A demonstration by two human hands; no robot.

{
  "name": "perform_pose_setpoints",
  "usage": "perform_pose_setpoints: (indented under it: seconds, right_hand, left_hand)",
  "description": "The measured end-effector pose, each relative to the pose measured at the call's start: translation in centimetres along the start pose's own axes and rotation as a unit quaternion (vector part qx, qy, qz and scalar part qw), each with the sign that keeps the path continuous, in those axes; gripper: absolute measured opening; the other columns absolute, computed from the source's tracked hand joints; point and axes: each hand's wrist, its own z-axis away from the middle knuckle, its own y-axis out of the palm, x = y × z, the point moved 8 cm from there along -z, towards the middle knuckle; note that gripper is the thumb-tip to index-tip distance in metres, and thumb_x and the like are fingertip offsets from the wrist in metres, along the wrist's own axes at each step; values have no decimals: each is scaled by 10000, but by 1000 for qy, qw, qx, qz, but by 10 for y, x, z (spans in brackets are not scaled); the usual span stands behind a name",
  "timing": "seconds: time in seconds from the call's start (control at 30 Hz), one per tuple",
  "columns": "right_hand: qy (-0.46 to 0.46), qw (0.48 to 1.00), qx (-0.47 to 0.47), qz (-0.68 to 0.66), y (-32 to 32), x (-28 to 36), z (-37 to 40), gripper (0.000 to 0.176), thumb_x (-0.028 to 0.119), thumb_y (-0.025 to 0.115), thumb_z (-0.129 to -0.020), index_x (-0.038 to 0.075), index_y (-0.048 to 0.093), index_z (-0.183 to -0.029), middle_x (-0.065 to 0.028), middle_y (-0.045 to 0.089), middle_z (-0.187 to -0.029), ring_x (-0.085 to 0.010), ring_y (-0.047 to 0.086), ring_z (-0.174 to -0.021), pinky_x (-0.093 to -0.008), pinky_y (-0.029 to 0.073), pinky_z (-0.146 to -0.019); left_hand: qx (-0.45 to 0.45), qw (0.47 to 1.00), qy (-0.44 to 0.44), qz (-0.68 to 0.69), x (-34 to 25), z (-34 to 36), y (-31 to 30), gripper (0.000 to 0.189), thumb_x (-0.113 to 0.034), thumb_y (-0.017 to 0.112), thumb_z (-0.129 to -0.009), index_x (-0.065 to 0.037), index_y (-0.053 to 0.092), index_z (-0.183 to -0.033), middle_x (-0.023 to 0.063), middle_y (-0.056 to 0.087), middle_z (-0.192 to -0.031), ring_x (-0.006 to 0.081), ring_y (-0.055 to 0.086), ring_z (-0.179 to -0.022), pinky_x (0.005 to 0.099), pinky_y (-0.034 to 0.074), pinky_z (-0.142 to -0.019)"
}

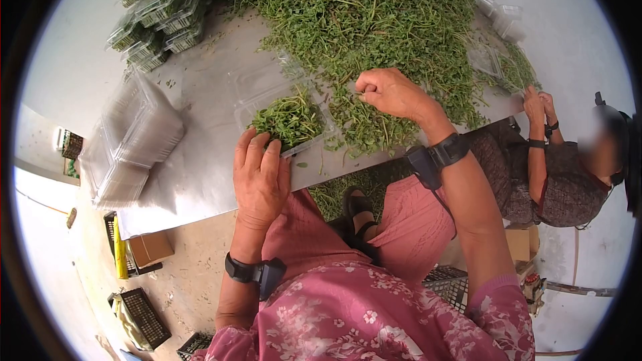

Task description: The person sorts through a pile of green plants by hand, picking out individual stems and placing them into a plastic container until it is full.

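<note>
Shirt: pink, at our bottom middle.
Left hand: fingers slightly apart by our open box, middle, maybe to steady it.
Right hand: fingertips together near loose greens; we can't tell if they hold any.
Leaf pile: top middle, likely for easy reach.
Table: shiny grey.
Room: crate lower left, another person right.

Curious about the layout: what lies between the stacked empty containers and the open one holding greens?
The head view shows bare tabletop between the stack and the open container.
</note>
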Motion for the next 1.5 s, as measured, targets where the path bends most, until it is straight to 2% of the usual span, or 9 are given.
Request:
perform_pose_setpoints:
  seconds: [0.87,0.97,1.37,1.5]
  right_hand:
    - [-8,1000,0,4,1,0,0,180,87,686,-876,-19,680,-1022,-188,719,-942,-342,700,-880,-442,537,-781]
    - [-37,999,-8,23,1,1,0,147,55,666,-890,-29,655,-1011,-157,697,-904,-257,696,-807,-388,544,-712]
    - [-48,998,-17,26,2,-1,-1,149,55,666,-885,-26,658,-1011,-164,700,-905,-269,703,-804,-392,548,-707]
    - [-11,1000,0,15,1,0,-1,180,95,686,-892,-18,685,-1032,-188,718,-960,-344,696,-886,-452,541,-791]
  left_hand:
    - [-1,1000,-2,2,-1,0,-1,336,3,717,-801,14,636,-1127,185,613,-1202,437,542,-1209,497,488,-991]
    - [-2,1000,-1,3,-1,0,-1,337,2,717,-802,12,635,-1128,185,613,-1202,437,543,-1208,498,488,-991]
    - [1,1000,0,2,-1,-1,0,346,5,715,-798,10,632,-1134,187,611,-1198,438,540,-1211,498,481,-996]
    - [0,1000,-1,1,0,0,1,345,4,715,-798,8,631,-1133,185,611,-1201,437,539,-1211,498,481,-996]
